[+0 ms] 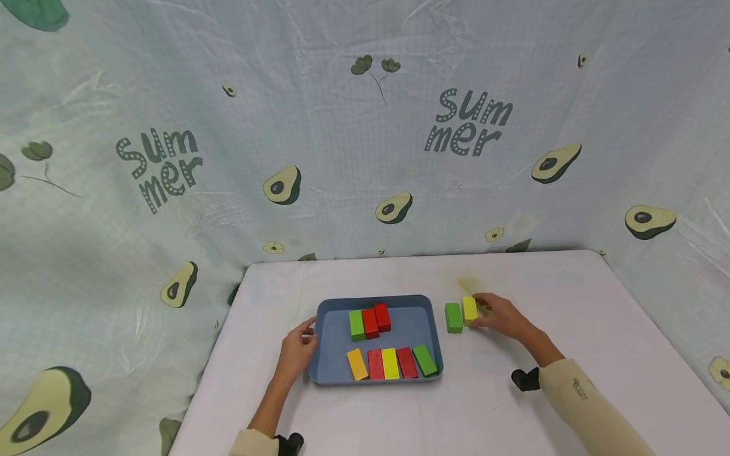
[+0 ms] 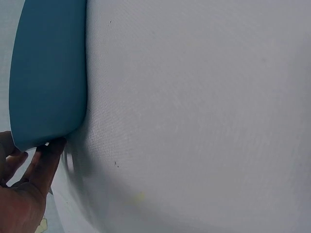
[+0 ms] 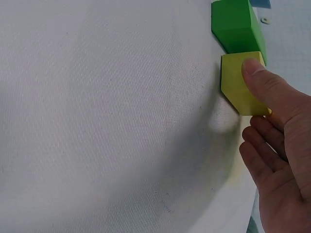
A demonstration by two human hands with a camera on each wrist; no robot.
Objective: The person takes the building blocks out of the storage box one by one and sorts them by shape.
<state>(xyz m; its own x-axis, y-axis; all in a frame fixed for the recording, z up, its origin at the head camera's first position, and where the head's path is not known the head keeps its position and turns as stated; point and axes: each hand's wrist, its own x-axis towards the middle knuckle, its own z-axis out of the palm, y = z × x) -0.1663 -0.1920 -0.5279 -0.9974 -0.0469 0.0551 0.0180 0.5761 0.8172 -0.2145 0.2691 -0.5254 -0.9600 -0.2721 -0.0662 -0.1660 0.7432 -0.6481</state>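
Observation:
My right hand [image 1: 504, 316] pinches a yellow block [image 1: 469, 308] between thumb and fingers, on the table right of the tray. In the right wrist view the thumb lies on the yellow block [image 3: 240, 82], close beside a green block [image 3: 233, 24]. My left hand [image 1: 298, 348] rests its fingers against the left outer wall of a blue-grey tray [image 1: 325, 342]; the left wrist view shows those fingers [image 2: 46, 162] touching the tray's corner [image 2: 53, 97]. Inside the tray, a green block [image 1: 356, 325] and two red blocks [image 1: 383, 317] stand together at the back.
Along the tray's front side lie an orange block [image 1: 357, 364], a red block [image 1: 375, 364], a yellow block [image 1: 390, 363], another red block [image 1: 407, 362] and a tilted green block [image 1: 424, 360]. A white cloth covers the table [image 1: 456, 418]; a printed curtain [image 1: 342, 139] hangs behind.

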